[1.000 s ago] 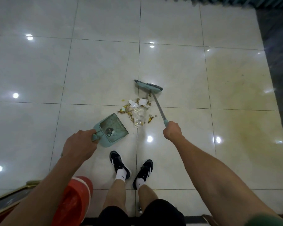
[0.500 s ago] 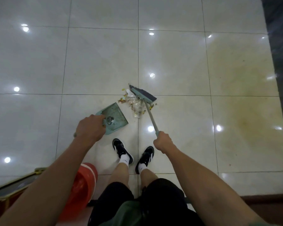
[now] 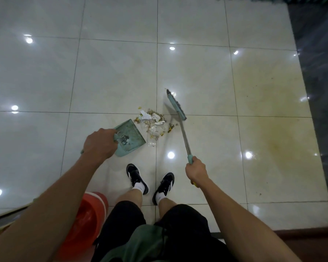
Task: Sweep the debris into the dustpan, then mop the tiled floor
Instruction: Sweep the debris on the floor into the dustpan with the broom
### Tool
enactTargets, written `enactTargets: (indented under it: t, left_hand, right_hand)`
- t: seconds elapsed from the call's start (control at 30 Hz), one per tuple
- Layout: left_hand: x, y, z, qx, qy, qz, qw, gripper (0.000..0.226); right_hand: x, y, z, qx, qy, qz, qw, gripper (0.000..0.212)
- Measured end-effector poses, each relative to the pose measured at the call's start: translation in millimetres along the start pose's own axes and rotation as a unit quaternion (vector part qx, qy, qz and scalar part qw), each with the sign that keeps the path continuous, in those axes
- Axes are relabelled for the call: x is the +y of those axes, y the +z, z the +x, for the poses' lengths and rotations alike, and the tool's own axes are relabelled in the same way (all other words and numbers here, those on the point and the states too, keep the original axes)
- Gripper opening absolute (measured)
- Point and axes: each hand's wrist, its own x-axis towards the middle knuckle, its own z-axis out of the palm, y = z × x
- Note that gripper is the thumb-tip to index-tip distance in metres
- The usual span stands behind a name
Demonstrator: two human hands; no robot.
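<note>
My left hand (image 3: 99, 144) grips the handle of a teal dustpan (image 3: 130, 136), which lies on the glossy tiled floor (image 3: 112, 76) with its mouth facing the debris. The debris pile (image 3: 151, 121) of paper scraps, crumbs and clear plastic sits just right of the pan's lip, touching it. My right hand (image 3: 196, 170) holds the end of a teal broom's handle (image 3: 185, 137). The broom head (image 3: 175, 104) is turned edge-on, right of the pile and apart from it.
A red bucket (image 3: 87, 220) stands at my lower left beside my leg. My black shoes (image 3: 136, 176) are just behind the dustpan. A dark stone strip (image 3: 314, 91) runs along the right side. A yellowish stain (image 3: 269, 114) marks the right tiles.
The broom head has swung off the debris to its right side and turned edge-on. The dustpan has stayed beside the pile, and the pile has spread slightly toward the pan.
</note>
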Motion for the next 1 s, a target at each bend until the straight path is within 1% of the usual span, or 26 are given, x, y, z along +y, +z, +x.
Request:
enactTargets:
  t: [0.13,0.27,0.37,0.5,0.6,0.7,0.77,0.9,1.0]
  left_hand:
    - [-6,3,7,-0.006,0.01,0.004,1.0,0.016]
    - [-16,1,19,-0.02,0.028,0.006,0.999,0.009]
    - [-28,1,25,-0.029,0.036,0.006,0.999,0.005]
    - [-41,6,28,-0.04,0.021,-0.021,0.999,0.01]
    - [-49,8,34,-0.035,0.016,-0.03,0.999,0.004]
    - [-50,9,38,-0.024,0.014,-0.041,0.999,0.008]
    - [-47,9,40,-0.026,0.009,-0.052,0.998,0.012]
    - [-46,8,44,-0.028,0.0,-0.055,0.998,0.005]
    - [-47,6,49,-0.021,0.009,-0.058,0.998,0.007]
  right_hand:
    - [1,-1,2,0.003,0.039,0.023,0.999,0.049]
    - [1,7,-1,-0.026,0.082,0.042,0.995,0.046]
    - [-3,15,-5,-0.049,0.091,0.044,0.994,0.045]
    - [-16,20,-7,-0.057,0.139,0.083,0.985,0.032]
    - [-31,23,-4,-0.045,0.121,0.081,0.988,0.029]
    - [-48,31,-1,-0.049,0.117,0.099,0.987,0.027]
    - [-59,39,-3,-0.063,0.107,0.092,0.988,0.026]
    - [-79,61,-14,-0.101,0.083,0.075,0.988,0.026]
    - [-91,75,-24,-0.13,0.073,0.07,0.986,0.024]
